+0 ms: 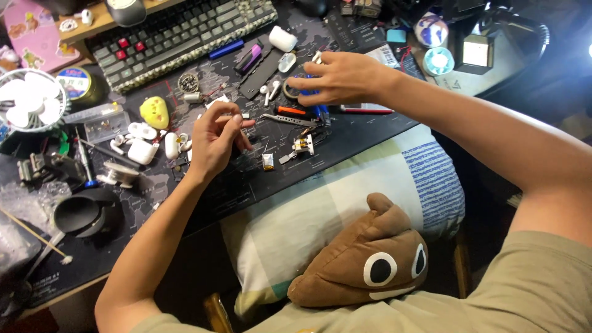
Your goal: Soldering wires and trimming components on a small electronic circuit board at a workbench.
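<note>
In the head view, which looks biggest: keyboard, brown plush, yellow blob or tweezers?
1. Keyboard and brown plush: alike, and the plush sits nearer the camera.
2. Tweezers.
3. Yellow blob.

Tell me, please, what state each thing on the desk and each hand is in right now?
left hand: raised above the mat, fingertips pinched on something too small to tell.
right hand: spread over a roll of tape, fingers on it.
tweezers: lying flat, untouched.
earbud case: lying on the mat, lid shut.
keyboard: idle, nothing on the keys.
small white fan: upright; spinning or not, cannot tell.
brown plush: resting on the lap pillow.
</note>
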